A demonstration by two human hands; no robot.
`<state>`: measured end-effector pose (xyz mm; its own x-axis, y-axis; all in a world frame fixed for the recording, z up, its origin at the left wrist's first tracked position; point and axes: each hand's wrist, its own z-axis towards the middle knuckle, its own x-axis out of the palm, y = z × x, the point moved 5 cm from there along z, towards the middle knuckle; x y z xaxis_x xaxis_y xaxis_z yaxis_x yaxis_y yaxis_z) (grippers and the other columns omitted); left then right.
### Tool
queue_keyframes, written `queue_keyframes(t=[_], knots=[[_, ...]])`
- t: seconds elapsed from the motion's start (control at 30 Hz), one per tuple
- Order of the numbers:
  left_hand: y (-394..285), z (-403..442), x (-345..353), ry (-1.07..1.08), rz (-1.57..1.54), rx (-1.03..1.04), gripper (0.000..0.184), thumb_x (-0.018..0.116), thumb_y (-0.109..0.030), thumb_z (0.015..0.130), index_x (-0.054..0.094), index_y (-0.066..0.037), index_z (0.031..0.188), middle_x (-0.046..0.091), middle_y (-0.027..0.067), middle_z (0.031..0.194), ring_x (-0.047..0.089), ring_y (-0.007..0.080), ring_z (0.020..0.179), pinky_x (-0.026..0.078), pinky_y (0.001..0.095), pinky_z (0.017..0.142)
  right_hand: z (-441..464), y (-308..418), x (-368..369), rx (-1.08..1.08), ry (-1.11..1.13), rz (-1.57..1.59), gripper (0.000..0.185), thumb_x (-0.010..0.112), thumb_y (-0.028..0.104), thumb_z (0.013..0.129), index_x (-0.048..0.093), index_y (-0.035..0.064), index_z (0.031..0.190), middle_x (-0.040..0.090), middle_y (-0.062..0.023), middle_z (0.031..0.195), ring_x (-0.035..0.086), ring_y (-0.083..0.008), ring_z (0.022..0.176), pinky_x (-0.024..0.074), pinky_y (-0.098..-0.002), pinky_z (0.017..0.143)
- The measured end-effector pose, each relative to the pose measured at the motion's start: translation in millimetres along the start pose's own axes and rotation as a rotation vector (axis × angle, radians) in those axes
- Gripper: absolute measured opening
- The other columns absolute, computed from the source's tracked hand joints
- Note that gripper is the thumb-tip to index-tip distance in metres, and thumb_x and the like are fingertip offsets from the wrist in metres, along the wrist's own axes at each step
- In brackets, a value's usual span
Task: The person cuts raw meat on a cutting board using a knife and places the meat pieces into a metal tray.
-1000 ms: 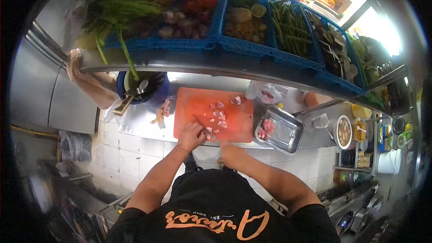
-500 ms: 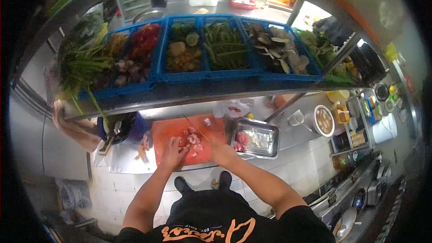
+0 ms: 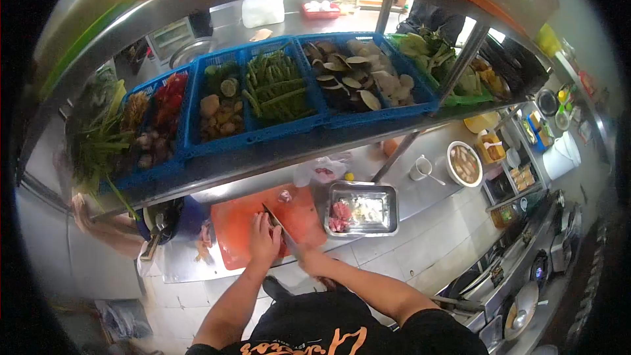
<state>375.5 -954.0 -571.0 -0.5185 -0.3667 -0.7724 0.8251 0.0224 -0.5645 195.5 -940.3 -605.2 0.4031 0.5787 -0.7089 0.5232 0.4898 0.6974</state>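
Note:
My right hand (image 3: 315,263) is wrapped round the handle of a knife (image 3: 282,231), whose blade points up and left across the red cutting board (image 3: 230,213). Beside the blade, my left hand (image 3: 263,240) presses down with its fingers together; the meat under it is mostly hidden. One piece of meat (image 3: 285,196) lies near the board's top edge. Right of the board is a metal tray (image 3: 388,225) with pink meat (image 3: 340,215) and pale pieces in it. Scraps (image 3: 204,242) lie left of the board.
Above the counter runs a shelf with blue baskets (image 3: 256,133) of vegetables. A blue bucket (image 3: 190,217) with utensils stands left of the board, a plastic bag (image 3: 322,169) behind it. To the right are a cup (image 3: 420,168) and a white bowl (image 3: 464,164).
The view has swung right and upward. The knife now lies against the left fingers, and the small meat pieces once spread over the board's middle are no longer visible there.

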Motion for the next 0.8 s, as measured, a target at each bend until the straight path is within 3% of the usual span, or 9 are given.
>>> queue_keyframes(t=[0.07,0.13,0.3,0.37,0.4,0.47,0.53,0.67,0.8], knots=[[-6,-4,7,-0.060,-0.034,-0.087,0.052,0.063,-0.023,0.094,0.051,0.007,0.135,0.050,0.0291,0.139,0.048,0.0463,0.131,0.039,0.0509,0.111,11,6,18,0.019,0.039,0.104,0.032,0.060,0.011,0.086,0.048,-0.0109,0.106,0.064,-0.0318,0.086,0.067,-0.0488,0.082,0.0525,-0.0555,0.075],[-7,2,1,-0.159,-0.238,-0.234,0.044,0.059,-0.017,0.098,0.052,0.006,0.135,0.052,0.0250,0.138,0.053,0.0386,0.126,0.042,0.0476,0.108,21,38,11,0.242,0.121,0.368,0.033,0.061,0.011,0.087,0.047,-0.0111,0.106,0.065,-0.0316,0.085,0.067,-0.0481,0.079,0.0530,-0.0552,0.072],[48,11,-14,-0.440,-0.550,-0.538,0.038,0.048,-0.019,0.104,0.052,0.001,0.136,0.055,0.0178,0.134,0.057,0.0275,0.119,0.048,0.0394,0.101,35,69,6,0.065,0.109,0.072,0.030,0.055,0.012,0.088,0.047,-0.0103,0.107,0.066,-0.0310,0.081,0.068,-0.0466,0.077,0.0535,-0.0553,0.067],[106,11,13,-0.472,-1.588,-0.861,0.034,0.046,-0.028,0.105,0.058,-0.006,0.128,0.063,0.0138,0.119,0.063,0.0244,0.104,0.053,0.0377,0.088,33,83,-12,-0.026,0.135,-0.023,0.027,0.051,0.010,0.089,0.048,-0.0092,0.108,0.066,-0.0324,0.083,0.069,-0.0454,0.078,0.0526,-0.0576,0.070],[107,14,-4,-0.491,-1.681,-0.900,0.029,0.047,-0.031,0.105,0.060,-0.009,0.118,0.064,0.0115,0.108,0.062,0.0227,0.095,0.052,0.0362,0.078,28,100,-36,-0.057,0.184,-0.065,0.026,0.048,0.009,0.090,0.049,-0.0086,0.109,0.066,-0.0337,0.085,0.069,-0.0449,0.079,0.0517,-0.0595,0.074],[84,25,-35,-0.516,-1.888,-0.951,0.028,0.048,-0.037,0.104,0.062,-0.014,0.099,0.064,0.0069,0.088,0.061,0.0191,0.076,0.050,0.0332,0.060,22,108,-66,0.049,-0.005,-0.038,0.028,0.048,0.008,0.090,0.052,-0.0047,0.114,0.066,-0.0338,0.090,0.069,-0.0453,0.079,0.0503,-0.0605,0.075],[89,24,-42,-0.476,-1.982,-0.920,0.032,0.051,-0.042,0.102,0.057,-0.016,0.084,0.058,0.0046,0.072,0.053,0.0176,0.059,0.040,0.0298,0.049,29,31,-22,-0.018,-0.061,-0.210,0.035,0.051,0.011,0.090,0.052,-0.0018,0.123,0.066,-0.0318,0.089,0.067,-0.0460,0.077,0.0504,-0.0592,0.075],[61,32,-64,-0.379,-1.917,-1.029,0.051,0.052,-0.040,0.103,0.037,-0.016,0.060,0.036,0.0001,0.055,0.030,0.0140,0.041,0.019,0.0276,0.036,40,33,-49,0.176,-0.245,-0.370,0.051,0.056,0.016,0.088,0.049,0.0039,0.138,0.064,-0.0294,0.095,0.065,-0.0432,0.082,0.0501,-0.0573,0.079],[53,37,-64,-0.340,-1.772,-0.883,0.052,0.052,-0.037,0.103,0.035,-0.017,0.058,0.032,-0.0003,0.049,0.029,0.0140,0.037,0.023,0.0294,0.035,61,59,-74,0.117,-0.299,-0.532,0.057,0.058,0.029,0.093,0.045,0.0041,0.143,0.060,-0.0284,0.117,0.063,-0.0395,0.101,0.0497,-0.0549,0.085]])
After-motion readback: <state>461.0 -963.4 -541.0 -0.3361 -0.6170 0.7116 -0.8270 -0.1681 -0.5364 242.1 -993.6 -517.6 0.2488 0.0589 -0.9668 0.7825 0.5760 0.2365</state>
